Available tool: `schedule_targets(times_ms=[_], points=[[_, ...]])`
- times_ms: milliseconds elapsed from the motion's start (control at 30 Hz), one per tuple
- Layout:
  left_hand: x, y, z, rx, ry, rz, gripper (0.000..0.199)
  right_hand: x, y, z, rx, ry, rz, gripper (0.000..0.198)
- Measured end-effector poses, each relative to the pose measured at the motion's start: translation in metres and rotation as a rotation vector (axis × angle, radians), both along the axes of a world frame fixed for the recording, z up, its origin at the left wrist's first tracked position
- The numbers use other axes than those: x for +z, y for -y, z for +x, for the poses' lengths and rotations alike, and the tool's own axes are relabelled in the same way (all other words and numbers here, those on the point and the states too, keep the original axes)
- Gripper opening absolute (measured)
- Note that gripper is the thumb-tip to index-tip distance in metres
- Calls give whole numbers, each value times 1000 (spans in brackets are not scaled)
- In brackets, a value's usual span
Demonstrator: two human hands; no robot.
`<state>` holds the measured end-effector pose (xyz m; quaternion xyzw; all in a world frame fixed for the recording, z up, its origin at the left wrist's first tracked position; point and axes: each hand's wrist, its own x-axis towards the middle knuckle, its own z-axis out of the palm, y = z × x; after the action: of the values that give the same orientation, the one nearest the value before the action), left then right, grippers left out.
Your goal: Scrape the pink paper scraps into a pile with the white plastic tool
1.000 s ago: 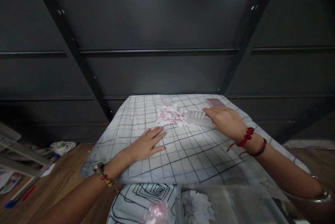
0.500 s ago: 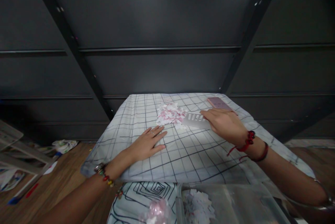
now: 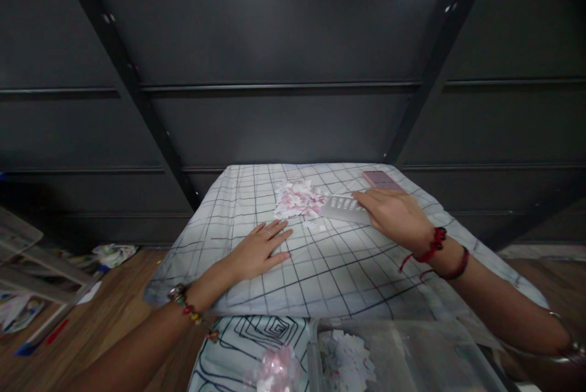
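Note:
A heap of white and pink paper scraps (image 3: 298, 198) lies on the grid-patterned tablecloth (image 3: 320, 282). My right hand (image 3: 396, 215) grips a pale plastic piece with a row of slots (image 3: 345, 209), its kind unclear. The left end of that piece touches the right side of the heap, and a few loose scraps (image 3: 314, 224) lie just in front. My left hand (image 3: 260, 251) rests flat on the cloth, fingers spread, its fingertips close to the near left edge of the heap.
Beyond my right hand lies a pink phone-like slab (image 3: 382, 180). At the near edge are a clear plastic bin (image 3: 412, 355) with white paper scraps and a pink clear-wrapped bundle (image 3: 277, 367). A dark panelled wall (image 3: 284, 129) stands behind the table.
My right hand and the slotted piece have shifted very slightly to the right, uncovering loose scraps at the heap's near edge. My left hand stays put.

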<state>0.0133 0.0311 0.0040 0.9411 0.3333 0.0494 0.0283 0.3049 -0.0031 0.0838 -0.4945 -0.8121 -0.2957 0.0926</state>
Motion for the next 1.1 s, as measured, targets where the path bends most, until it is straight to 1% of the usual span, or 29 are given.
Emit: schedule_targets(times_ms=[133, 300, 400, 500, 633, 733, 900, 967, 1100], points=[[1, 0, 0, 6, 3, -13, 49, -2, 1, 0, 12, -5, -26, 33], [1, 0, 0, -5, 32, -15, 46, 3, 8, 5, 40, -25, -14, 31], [0, 0, 1, -3, 29, -5, 46, 5, 9, 4, 27, -37, 12, 30], [0, 0, 1, 1, 22, 13, 47, 3, 10, 0, 14, -22, -8, 31], [0, 0, 0, -10, 39, 16, 49, -2, 15, -6, 80, -55, -39, 29], [-1, -1, -1, -5, 43, 11, 49, -3, 16, -12, 133, -90, 1, 28], [-2, 0, -1, 5, 41, 12, 48, -6, 7, -25, 144, -94, 84, 29], [-1, 0, -1, 8, 35, 15, 49, -7, 6, -29, 157, -76, 72, 29], [0, 0, 0, 6, 24, 20, 49, -6, 13, -30, 189, -88, 1, 28]])
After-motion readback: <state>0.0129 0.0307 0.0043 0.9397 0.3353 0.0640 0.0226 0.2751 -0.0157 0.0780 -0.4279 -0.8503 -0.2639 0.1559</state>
